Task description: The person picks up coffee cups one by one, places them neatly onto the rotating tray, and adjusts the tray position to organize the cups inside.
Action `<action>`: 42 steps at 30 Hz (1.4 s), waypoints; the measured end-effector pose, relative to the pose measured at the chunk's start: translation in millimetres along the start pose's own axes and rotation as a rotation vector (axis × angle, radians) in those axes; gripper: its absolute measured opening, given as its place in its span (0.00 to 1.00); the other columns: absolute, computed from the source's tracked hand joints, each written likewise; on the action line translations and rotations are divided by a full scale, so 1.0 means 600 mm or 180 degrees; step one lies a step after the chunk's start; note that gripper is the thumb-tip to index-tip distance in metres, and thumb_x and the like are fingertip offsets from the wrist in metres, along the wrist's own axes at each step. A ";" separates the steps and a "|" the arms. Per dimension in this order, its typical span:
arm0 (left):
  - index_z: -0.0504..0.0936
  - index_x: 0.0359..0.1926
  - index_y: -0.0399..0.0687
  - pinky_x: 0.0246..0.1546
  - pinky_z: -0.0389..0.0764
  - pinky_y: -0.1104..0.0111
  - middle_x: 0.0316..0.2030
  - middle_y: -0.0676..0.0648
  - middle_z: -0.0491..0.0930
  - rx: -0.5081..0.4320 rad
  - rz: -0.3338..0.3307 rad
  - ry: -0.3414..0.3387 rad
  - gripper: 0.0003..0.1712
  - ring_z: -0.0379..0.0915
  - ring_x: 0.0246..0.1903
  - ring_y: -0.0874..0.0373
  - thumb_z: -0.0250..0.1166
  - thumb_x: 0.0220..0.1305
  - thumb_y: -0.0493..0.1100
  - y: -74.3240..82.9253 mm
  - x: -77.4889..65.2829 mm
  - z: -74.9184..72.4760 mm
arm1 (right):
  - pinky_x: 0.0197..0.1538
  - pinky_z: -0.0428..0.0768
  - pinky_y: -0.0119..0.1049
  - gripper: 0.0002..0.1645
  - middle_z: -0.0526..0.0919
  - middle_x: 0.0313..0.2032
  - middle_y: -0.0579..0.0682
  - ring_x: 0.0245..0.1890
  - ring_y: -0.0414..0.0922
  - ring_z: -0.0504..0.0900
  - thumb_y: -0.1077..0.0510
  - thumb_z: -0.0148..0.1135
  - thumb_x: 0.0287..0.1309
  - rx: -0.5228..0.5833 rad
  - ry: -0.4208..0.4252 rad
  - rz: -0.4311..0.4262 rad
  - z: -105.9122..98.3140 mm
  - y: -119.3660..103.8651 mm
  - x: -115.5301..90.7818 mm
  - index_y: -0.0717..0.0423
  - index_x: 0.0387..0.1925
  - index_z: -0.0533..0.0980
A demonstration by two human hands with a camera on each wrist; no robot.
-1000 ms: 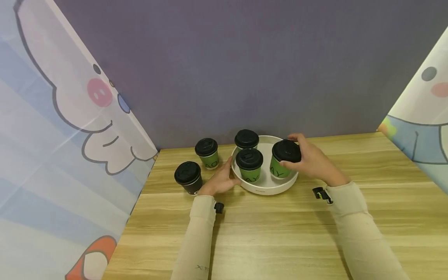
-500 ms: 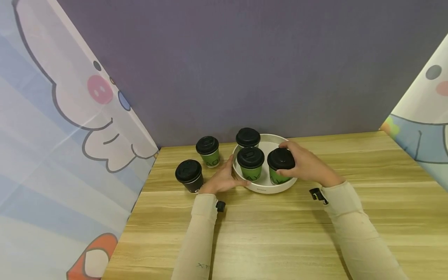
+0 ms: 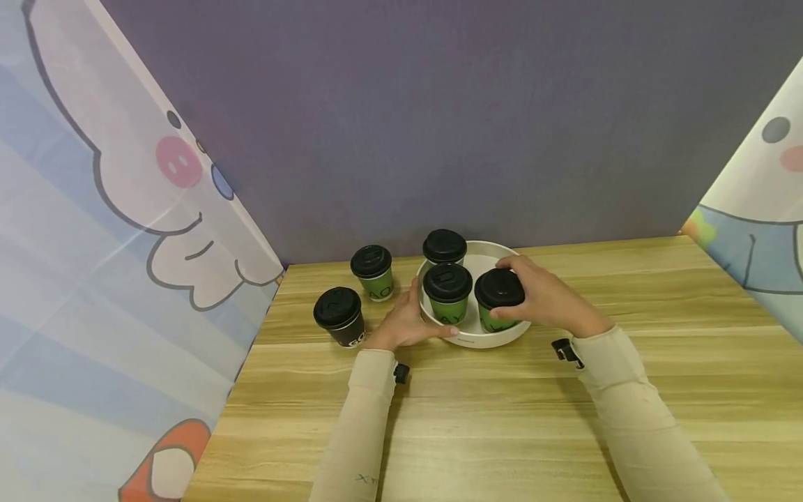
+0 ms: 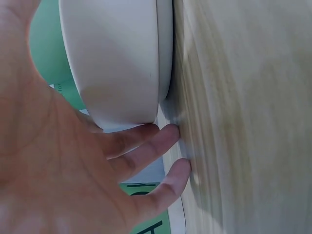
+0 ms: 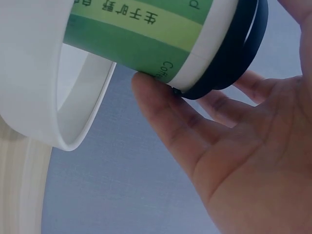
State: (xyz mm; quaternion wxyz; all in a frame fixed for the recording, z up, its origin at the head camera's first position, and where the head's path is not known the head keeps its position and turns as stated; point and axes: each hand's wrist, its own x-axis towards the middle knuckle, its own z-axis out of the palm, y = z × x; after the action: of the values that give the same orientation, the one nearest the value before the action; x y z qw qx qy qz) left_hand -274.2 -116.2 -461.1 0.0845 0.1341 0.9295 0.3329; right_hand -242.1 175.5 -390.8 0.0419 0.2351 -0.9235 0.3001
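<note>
My right hand (image 3: 548, 296) holds a green paper coffee cup (image 3: 498, 322) with a black lid, its fingers and thumb around the lid and upper side. The cup stands at the right in a round white tray (image 3: 479, 340); its base is hidden behind the tray wall. In the right wrist view, a fingertip touches the green cup side (image 5: 146, 44) below the lid. My left hand (image 3: 408, 326) lies spread against the tray's left outer wall, thumb along the front. The left wrist view shows its fingers (image 4: 146, 146) extended beside the white tray wall (image 4: 117, 58).
Two more lidded cups, a front green one (image 3: 448, 310) and a rear one (image 3: 444, 245), stand in the tray. Left of it on the wooden table (image 3: 477, 418) are a green cup (image 3: 376, 284) and a dark cup (image 3: 347, 331). A grey panel (image 3: 439, 125) rises behind.
My right hand and its cup have moved left and toward the front of the tray, nearer the front green cup. My left thumb has slid rightward along the tray's front.
</note>
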 end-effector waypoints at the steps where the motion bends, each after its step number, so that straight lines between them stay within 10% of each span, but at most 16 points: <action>1: 0.35 0.83 0.53 0.74 0.62 0.45 0.79 0.36 0.51 0.0002 0.0001 0.0015 0.82 0.51 0.78 0.40 0.80 0.41 0.72 0.000 0.000 0.001 | 0.59 0.76 0.57 0.52 0.76 0.60 0.60 0.55 0.57 0.80 0.44 0.82 0.48 0.0003 -0.0007 0.0005 0.000 -0.001 0.000 0.61 0.66 0.66; 17: 0.31 0.83 0.55 0.74 0.61 0.42 0.80 0.35 0.50 0.0073 -0.0128 0.0026 0.83 0.49 0.79 0.37 0.78 0.42 0.74 0.007 -0.005 0.003 | 0.62 0.75 0.61 0.55 0.72 0.65 0.62 0.61 0.61 0.77 0.39 0.80 0.49 -0.0062 -0.0041 -0.0009 0.008 -0.009 0.004 0.63 0.68 0.65; 29: 0.25 0.82 0.57 0.77 0.52 0.41 0.81 0.34 0.42 -0.0038 -0.0261 -0.0239 0.82 0.39 0.81 0.39 0.75 0.47 0.73 0.004 -0.006 -0.004 | 0.63 0.73 0.63 0.24 0.77 0.61 0.65 0.61 0.64 0.77 0.52 0.42 0.82 -0.0003 0.0317 -0.0058 -0.014 0.001 -0.006 0.65 0.63 0.72; 42: 0.25 0.82 0.58 0.79 0.49 0.47 0.83 0.45 0.36 -0.0311 -0.0028 -0.0362 0.73 0.35 0.82 0.45 0.71 0.58 0.69 -0.014 -0.007 -0.015 | 0.53 0.79 0.60 0.19 0.77 0.59 0.65 0.53 0.62 0.81 0.60 0.50 0.77 -0.0056 0.0245 0.0096 -0.018 0.043 -0.008 0.67 0.61 0.72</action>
State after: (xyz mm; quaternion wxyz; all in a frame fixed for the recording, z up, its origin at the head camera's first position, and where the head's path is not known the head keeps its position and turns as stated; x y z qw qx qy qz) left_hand -274.3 -128.9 -459.4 0.1450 0.1444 0.9065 0.3694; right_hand -250.6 202.0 -397.0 0.0749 0.2090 -0.9273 0.3015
